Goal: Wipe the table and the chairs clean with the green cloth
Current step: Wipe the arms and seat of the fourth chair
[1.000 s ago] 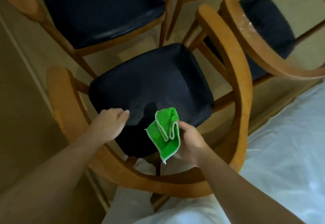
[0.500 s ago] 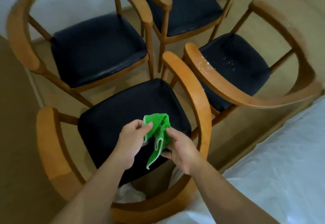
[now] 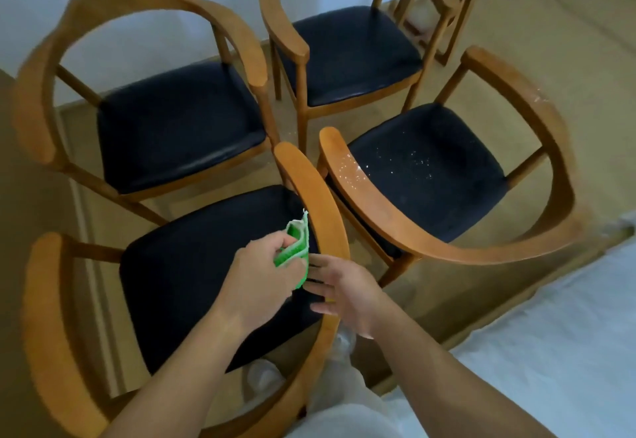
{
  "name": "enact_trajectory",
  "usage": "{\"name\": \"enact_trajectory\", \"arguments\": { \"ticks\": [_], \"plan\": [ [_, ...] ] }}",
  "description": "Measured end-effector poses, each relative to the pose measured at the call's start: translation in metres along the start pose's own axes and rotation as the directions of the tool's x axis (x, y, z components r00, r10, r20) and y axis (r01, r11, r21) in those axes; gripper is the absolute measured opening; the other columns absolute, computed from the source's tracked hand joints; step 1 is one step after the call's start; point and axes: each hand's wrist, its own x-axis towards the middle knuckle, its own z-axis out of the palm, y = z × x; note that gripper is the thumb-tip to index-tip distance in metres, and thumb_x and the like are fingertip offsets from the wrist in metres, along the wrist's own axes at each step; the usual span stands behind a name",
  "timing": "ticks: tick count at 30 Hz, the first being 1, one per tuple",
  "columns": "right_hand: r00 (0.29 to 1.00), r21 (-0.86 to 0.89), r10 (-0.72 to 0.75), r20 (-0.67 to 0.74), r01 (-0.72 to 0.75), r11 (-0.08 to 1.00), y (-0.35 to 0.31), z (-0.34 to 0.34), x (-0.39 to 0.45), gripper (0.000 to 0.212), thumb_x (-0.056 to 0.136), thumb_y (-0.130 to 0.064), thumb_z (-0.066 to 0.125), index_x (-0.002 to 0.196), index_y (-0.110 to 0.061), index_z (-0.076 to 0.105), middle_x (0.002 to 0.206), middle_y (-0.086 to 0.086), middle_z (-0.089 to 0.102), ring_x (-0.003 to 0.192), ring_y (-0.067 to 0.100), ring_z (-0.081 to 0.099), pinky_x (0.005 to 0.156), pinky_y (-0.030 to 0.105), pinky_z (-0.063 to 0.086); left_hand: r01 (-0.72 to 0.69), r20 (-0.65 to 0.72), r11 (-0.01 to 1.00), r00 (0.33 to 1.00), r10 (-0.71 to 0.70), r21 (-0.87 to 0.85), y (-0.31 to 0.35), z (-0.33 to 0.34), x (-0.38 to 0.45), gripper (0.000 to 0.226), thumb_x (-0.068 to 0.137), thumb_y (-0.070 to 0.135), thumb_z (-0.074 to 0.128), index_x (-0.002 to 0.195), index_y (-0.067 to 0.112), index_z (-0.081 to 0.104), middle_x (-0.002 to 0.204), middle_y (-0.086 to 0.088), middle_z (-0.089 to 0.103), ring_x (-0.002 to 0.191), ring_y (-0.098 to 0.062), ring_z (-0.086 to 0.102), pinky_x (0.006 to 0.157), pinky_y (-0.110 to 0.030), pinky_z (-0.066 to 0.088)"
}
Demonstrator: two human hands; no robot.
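Observation:
Several wooden armchairs with dark seats stand close together. I stand behind the nearest chair (image 3: 179,276). My left hand (image 3: 261,276) grips the folded green cloth (image 3: 296,248) above the right side of its seat, beside the curved right armrest (image 3: 320,203). My right hand (image 3: 340,289) hovers just right of the cloth with fingers spread and relaxed, holding nothing. The chair on the right (image 3: 426,176) has white specks scattered on its seat and on its left armrest.
Two more chairs stand behind, one at the back left (image 3: 179,124) and one at the back centre (image 3: 347,52). A white sheet-covered surface (image 3: 550,351) fills the lower right. Part of a wooden table leg (image 3: 451,14) shows at the top.
The cloth has passed from my right hand into my left hand. My right hand let go and opened. The view rose, showing more of the chairs.

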Motion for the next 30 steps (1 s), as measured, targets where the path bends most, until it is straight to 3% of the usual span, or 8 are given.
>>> {"name": "enact_trajectory", "arguments": {
  "ticks": [4,10,12,15,19,25,28,30],
  "plan": [
    [1.000,0.294,0.008,-0.019,-0.002,0.956,-0.001,-0.015,-0.002,0.063,0.088,-0.066,0.045,0.122,-0.017,0.063,0.119,0.010,0.068,0.110,0.027,0.064,0.100,0.050,0.045,-0.190,0.094,0.968,0.980,0.177,0.166,0.018,0.014,-0.005,0.018,0.085,0.031,0.061,0.070,0.028,0.054,0.060,0.008,0.056,0.055,-0.003,0.055,0.044,-0.016,0.037],
    [0.995,0.469,-0.009,-0.101,0.056,0.882,-0.004,-0.027,-0.008,0.037,0.093,-0.029,0.050,0.117,-0.005,0.063,0.107,0.017,0.070,0.091,0.028,0.070,0.071,0.035,0.056,-0.254,0.176,0.933,0.961,0.213,0.256,0.027,0.046,-0.018,0.027,0.086,0.051,0.057,0.070,0.031,0.049,0.062,0.012,0.054,0.055,-0.002,0.054,0.048,-0.017,0.038],
    [0.992,0.524,-0.029,-0.125,0.091,0.847,-0.008,-0.035,-0.006,0.039,0.096,-0.032,0.048,0.118,-0.005,0.065,0.110,0.018,0.070,0.092,0.030,0.071,0.067,0.036,0.057,-0.250,0.177,0.933,0.962,0.208,0.260,0.024,0.056,-0.018,0.030,0.086,0.053,0.053,0.071,0.028,0.049,0.061,0.009,0.053,0.054,-0.006,0.052,0.048,-0.022,0.039],
    [0.991,0.529,-0.036,-0.132,0.102,0.842,-0.016,-0.049,0.001,0.054,0.093,-0.051,0.049,0.120,-0.008,0.067,0.119,0.019,0.066,0.106,0.034,0.066,0.079,0.040,0.056,-0.238,0.198,0.930,0.962,0.186,0.281,0.020,0.069,-0.013,0.027,0.086,0.052,0.049,0.079,0.026,0.048,0.065,0.008,0.055,0.058,-0.011,0.054,0.051,-0.032,0.045],
    [0.986,0.444,-0.012,-0.166,0.086,0.892,-0.030,-0.075,0.015,0.049,0.091,-0.042,0.055,0.124,-0.006,0.062,0.117,0.021,0.067,0.104,0.036,0.066,0.077,0.042,0.056,-0.198,0.223,0.934,0.966,0.134,0.297,0.023,0.094,0.008,0.022,0.086,0.050,0.048,0.084,0.029,0.044,0.070,0.008,0.057,0.065,-0.016,0.055,0.060,-0.035,0.047],
    [0.970,0.315,0.054,-0.238,0.024,0.949,-0.078,-0.135,0.025,0.040,0.097,-0.039,0.048,0.106,-0.007,0.070,0.103,0.020,0.072,0.090,0.036,0.071,0.080,0.046,0.055,0.074,0.387,0.997,0.920,-0.062,-0.017,0.049,0.131,0.059,0.028,0.084,0.053,0.051,0.074,0.028,0.057,0.068,0.010,0.060,0.060,0.000,0.052,0.056,-0.023,0.039],
    [0.933,-0.028,-0.110,-0.342,0.107,0.994,-0.102,-0.162,0.038,0.034,0.098,-0.036,0.047,0.100,-0.010,0.069,0.094,0.014,0.074,0.088,0.033,0.070,0.085,0.049,0.053,0.179,0.267,0.984,0.949,-0.168,-0.017,0.043,0.140,0.090,0.027,0.090,0.043,0.052,0.069,0.027,0.057,0.063,0.014,0.057,0.059,0.001,0.051,0.054,-0.021,0.038],
    [0.887,-0.456,-0.332,-0.320,0.163,0.875,-0.107,-0.174,0.049,0.038,0.100,-0.035,0.042,0.084,-0.009,0.065,0.075,0.005,0.069,0.072,0.015,0.066,0.070,0.039,0.052,0.275,0.174,0.961,0.948,-0.267,-0.025,0.032,0.140,0.110,0.022,0.092,0.038,0.051,0.074,0.029,0.061,0.069,0.015,0.062,0.064,0.002,0.056,0.053,-0.018,0.040]
  ]
}}
